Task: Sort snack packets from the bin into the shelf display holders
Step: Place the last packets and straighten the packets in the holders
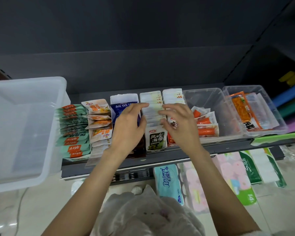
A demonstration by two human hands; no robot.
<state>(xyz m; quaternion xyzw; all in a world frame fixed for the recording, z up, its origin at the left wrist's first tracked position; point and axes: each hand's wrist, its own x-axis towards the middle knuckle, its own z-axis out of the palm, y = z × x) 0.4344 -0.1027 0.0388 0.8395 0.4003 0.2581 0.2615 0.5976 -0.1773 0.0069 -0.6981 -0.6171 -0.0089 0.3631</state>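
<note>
At your far left the clear plastic bin [24, 130] sits on the shelf [160, 155], and no packet shows inside it. Next to it stands a row of green packets [73, 128] with orange labels, the writing upside down and unclear. Then come the orange-and-white packets [100, 120], with lettering too small to read.

Your left hand [128, 126] lies over the blue-and-white holder [121, 106], whose white characters are partly hidden by your fingers. That hand's fingers are straight and loosely spread, their tips touching the left edge of the white packet row [153, 113].

The front packet of that row [156, 138] reads "风吃海带" on a black panel. Your right hand [180, 125] rests on the row's right side, fingers slightly bent and spread, pressing on the packet tops without gripping any. It covers most of the red-printed packets [173, 99] in the holder just beside.

Further right, a clear tub [209, 97] holds orange stick packets [205, 125], and the last clear tub [262, 96] holds a long orange packet [242, 109].

Below the shelf lie a blue "Baimei" tissue pack [170, 181], pink tissue packs [232, 172] and a green pack [250, 169].
</note>
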